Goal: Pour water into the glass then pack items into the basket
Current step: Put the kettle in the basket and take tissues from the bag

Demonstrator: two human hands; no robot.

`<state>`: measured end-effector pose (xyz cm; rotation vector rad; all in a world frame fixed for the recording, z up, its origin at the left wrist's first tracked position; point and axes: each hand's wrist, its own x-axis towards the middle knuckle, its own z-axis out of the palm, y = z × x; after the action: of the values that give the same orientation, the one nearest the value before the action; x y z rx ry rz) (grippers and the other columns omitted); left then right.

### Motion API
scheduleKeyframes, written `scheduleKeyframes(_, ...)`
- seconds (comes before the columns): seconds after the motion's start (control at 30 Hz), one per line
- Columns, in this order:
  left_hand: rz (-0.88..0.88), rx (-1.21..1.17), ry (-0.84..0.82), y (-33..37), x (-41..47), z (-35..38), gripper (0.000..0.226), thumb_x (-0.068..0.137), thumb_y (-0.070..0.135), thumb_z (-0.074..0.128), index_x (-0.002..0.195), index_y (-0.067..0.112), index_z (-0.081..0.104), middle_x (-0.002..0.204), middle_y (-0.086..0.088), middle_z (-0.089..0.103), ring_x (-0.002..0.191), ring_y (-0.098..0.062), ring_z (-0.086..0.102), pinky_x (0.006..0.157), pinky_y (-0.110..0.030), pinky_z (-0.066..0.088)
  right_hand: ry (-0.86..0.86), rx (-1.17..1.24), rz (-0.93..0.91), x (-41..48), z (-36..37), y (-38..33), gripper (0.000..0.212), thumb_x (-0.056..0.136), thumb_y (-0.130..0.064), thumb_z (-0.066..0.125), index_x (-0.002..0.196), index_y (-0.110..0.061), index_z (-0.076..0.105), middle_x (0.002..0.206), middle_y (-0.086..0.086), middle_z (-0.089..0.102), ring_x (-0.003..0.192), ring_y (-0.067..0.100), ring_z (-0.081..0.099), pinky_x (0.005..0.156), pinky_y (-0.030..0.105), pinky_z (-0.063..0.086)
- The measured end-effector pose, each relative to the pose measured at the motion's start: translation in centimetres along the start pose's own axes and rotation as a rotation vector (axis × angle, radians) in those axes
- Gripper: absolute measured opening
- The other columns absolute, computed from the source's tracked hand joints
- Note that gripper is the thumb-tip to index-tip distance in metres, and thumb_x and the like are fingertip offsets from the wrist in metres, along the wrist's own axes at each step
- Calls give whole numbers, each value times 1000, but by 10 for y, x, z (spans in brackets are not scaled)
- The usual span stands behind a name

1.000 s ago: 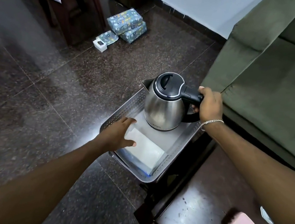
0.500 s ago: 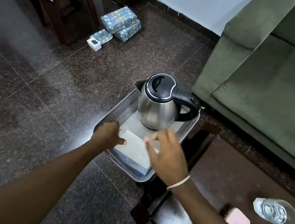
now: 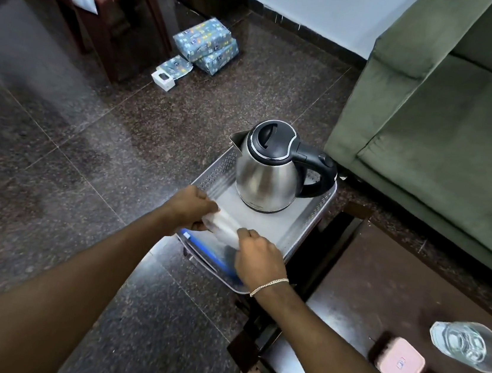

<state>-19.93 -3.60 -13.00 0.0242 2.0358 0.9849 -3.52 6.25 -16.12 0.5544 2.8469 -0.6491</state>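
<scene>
A steel kettle (image 3: 266,176) with a black lid and handle stands upright at the far end of the grey perforated basket (image 3: 311,225) on the floor. At the basket's near end lies a white box with a blue edge (image 3: 219,239). My left hand (image 3: 189,207) grips its left end and my right hand (image 3: 257,259) holds its right side; the box looks blurred and tilted. A clear glass (image 3: 467,343) stands on the dark table at the right.
Two pink lidded containers (image 3: 399,364) sit on the dark wooden table (image 3: 382,280) at the lower right. A green sofa (image 3: 448,118) fills the right. Wrapped boxes (image 3: 204,45) lie on the floor near a wooden chair (image 3: 106,5).
My right hand let go of the kettle handle and came down to the white box. The kettle now stands alone in the basket. Both hands now hold the box.
</scene>
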Motion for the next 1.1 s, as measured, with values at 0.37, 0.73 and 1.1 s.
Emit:
scheduleKeyframes(0.37, 522, 69, 236, 18, -41, 33, 80, 66, 79, 72, 126, 33, 47, 134, 1, 54, 126, -16, 53, 107, -43, 46, 129, 1417, 273, -48, -101, 79, 26, 83, 5, 72, 108, 0, 72, 93, 5, 79, 84, 20, 74, 80, 35, 60)
scheduleKeyframes(0.73, 177, -544, 128, 52, -94, 163, 74, 84, 72, 62, 133, 21, 40, 120, -11, 58, 99, -23, 66, 82, -36, 54, 172, 1907, 266, -190, -196, 192, 41, 76, 7, 62, 117, 7, 70, 118, 24, 71, 103, 35, 71, 91, 48, 58)
scheduleKeyframes(1.1, 133, -644, -742, 111, -199, 314, 53, 102, 44, 47, 126, 4, 72, 123, -25, 72, 111, -36, 71, 100, -54, 56, 335, 2060, 254, -314, -202, 283, 39, 75, 3, 62, 113, 3, 74, 112, 18, 75, 101, 31, 74, 83, 42, 60)
